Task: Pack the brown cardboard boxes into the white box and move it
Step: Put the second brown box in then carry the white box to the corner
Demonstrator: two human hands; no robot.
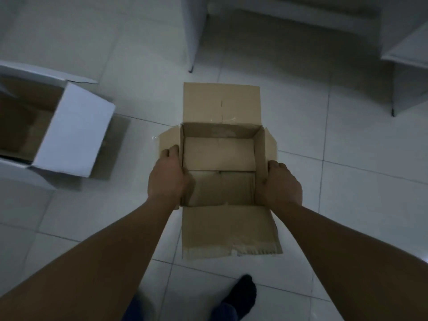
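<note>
An open brown cardboard box (220, 154) is in the middle of the head view, above the tiled floor, with all its flaps spread outward. My left hand (168, 176) grips its left wall, thumb inside the rim. On the opposite side my right hand (283, 184) clasps the right wall. The box's inside looks empty. The white box (74, 130) stands on the floor at the left, open, one white flap sticking up toward me; brown cardboard shows dimly inside it.
White furniture legs (192, 42) and a shelf unit (403, 56) stand at the back and right. My foot in a dark sock (243, 293) rests on the white tiled floor (347, 205) below the box. The room is dim.
</note>
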